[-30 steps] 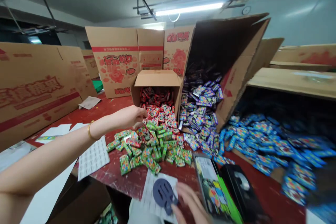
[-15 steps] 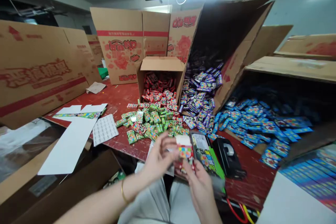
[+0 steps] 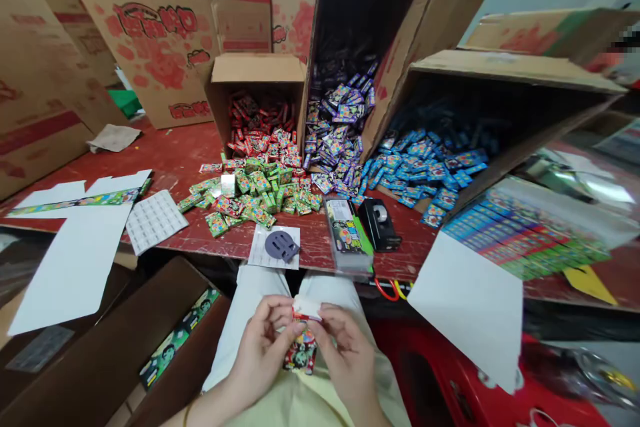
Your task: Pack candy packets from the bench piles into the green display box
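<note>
Over my lap, both hands hold a small red candy box [image 3: 301, 352] with colourful print and a white flap standing up at its top. My left hand [image 3: 265, 340] grips the left side, its thumb on the front. My right hand [image 3: 347, 350] pinches the right side near the flap. The box's inside and back are hidden from view. On the table edge beyond my hands lies a white sheet [image 3: 260, 255] with a round dark purple piece [image 3: 281, 245] on it. Farther back spreads a pile of green candy packets [image 3: 260, 197].
Cartons on their sides spill red packets [image 3: 267, 140], purple packets [image 3: 340, 130] and blue packets [image 3: 425, 163]. A clear plastic case [image 3: 345, 227] and black tape dispenser [image 3: 379, 223] sit near the front edge. At right is a stack of printed boxes [image 3: 520, 227]; a label sheet [image 3: 155, 219] lies left.
My hands have drawn the red candy box back from the table edge to over my lap. The view has tilted down and turned right; the purple piece on the sheet now shows.
</note>
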